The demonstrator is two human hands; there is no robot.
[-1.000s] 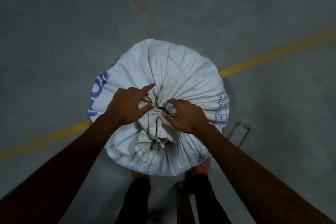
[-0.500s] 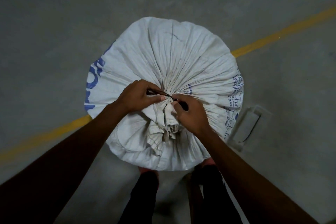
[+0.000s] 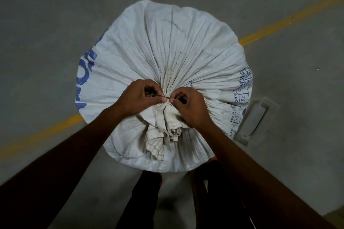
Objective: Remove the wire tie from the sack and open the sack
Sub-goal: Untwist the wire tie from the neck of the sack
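Observation:
A full white woven sack (image 3: 167,46) with blue print stands upright on the floor, its mouth gathered into a bunched neck (image 3: 165,124) that flops toward me. A thin dark wire tie (image 3: 161,96) circles the neck; only a short piece shows between my fingers. My left hand (image 3: 138,98) pinches the wire on the left side of the neck. My right hand (image 3: 189,106) pinches at the neck from the right, its fingertips meeting the left hand's, with the wire mostly hidden under them.
The sack stands on a grey concrete floor crossed by a yellow painted line (image 3: 290,18). A pale rectangular frame-like object (image 3: 255,121) lies on the floor just right of the sack. My legs and feet (image 3: 149,191) are directly below the sack.
Both hands have closed in on the neck until their fingertips meet at the wire. The view has moved nearer the sack, which looks larger.

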